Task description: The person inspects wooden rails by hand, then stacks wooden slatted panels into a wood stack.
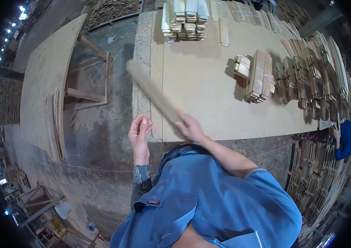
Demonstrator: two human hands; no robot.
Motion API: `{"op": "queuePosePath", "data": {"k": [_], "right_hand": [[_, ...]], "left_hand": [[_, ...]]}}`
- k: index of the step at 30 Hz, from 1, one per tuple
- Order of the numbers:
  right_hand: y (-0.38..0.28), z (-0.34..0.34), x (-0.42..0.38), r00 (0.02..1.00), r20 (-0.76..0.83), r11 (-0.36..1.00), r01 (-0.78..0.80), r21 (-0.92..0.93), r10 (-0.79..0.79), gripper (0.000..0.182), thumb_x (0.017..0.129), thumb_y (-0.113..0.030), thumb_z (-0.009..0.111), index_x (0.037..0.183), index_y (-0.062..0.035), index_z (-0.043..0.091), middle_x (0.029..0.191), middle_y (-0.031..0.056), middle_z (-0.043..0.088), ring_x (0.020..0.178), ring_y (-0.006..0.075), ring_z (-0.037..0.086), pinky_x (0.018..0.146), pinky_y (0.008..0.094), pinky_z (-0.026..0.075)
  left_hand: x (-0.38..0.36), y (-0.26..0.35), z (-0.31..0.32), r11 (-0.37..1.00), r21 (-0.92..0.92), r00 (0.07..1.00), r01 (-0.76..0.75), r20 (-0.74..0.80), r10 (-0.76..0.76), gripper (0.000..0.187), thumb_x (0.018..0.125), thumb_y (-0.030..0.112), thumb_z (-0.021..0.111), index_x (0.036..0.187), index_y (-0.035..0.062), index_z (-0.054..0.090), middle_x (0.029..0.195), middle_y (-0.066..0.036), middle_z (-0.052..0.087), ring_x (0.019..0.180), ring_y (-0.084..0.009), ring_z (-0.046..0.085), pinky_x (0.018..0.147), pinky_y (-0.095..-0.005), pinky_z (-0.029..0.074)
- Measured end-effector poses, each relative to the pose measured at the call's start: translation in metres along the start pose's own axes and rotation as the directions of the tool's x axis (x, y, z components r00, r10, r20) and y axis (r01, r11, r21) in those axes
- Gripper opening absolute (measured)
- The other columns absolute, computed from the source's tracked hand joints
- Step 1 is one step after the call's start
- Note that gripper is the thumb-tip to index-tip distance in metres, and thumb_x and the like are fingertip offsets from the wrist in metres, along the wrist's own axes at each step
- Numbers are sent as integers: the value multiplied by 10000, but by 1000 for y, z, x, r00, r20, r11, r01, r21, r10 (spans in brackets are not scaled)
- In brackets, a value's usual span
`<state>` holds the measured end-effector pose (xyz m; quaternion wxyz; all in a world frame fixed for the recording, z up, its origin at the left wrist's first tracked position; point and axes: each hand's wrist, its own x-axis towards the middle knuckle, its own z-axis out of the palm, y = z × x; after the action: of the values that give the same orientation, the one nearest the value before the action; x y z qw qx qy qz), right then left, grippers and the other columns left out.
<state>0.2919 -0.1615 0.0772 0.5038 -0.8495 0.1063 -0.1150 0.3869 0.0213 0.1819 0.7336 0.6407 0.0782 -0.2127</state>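
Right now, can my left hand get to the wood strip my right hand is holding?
Probably yes. The left hand is open and empty, just beside the wood strip held in the right hand, with nothing between them.

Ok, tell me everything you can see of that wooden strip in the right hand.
The wooden strip is a long, narrow, flat piece of pale wood, blurred in this view. The right hand grips its near end; the far end slants up and left, past the worktable edge. The left hand is open beside it, not touching.
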Motion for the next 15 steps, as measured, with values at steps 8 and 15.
{"op": "queuePosePath", "data": {"k": [8, 15], "right_hand": [[26, -28, -36, 943, -230, 930, -290, -227, 238, 589, 905, -222, 594, 1431, -48, 393, 929, 229, 628, 819, 382, 629, 705, 445, 506], [-25, 11, 10, 925, 380, 1000, -16, -22, 23, 495, 928, -267, 597, 1377, -84, 494, 1080, 206, 649, 896, 350, 652, 808, 397, 517]], "left_hand": [[-16, -24, -28, 996, -32, 985, 83, -149, -87, 348, 947, 246, 634, 1239, 65, 576, 1121, -76, 635, 972, -122, 604, 890, -302, 496], [6, -41, -31, 998, -55, 880, -23, -474, -5, 695, 950, 474, 560, 1476, 117, 278, 1440, -148, 335, 1341, -288, 336, 1124, -462, 248]]}}
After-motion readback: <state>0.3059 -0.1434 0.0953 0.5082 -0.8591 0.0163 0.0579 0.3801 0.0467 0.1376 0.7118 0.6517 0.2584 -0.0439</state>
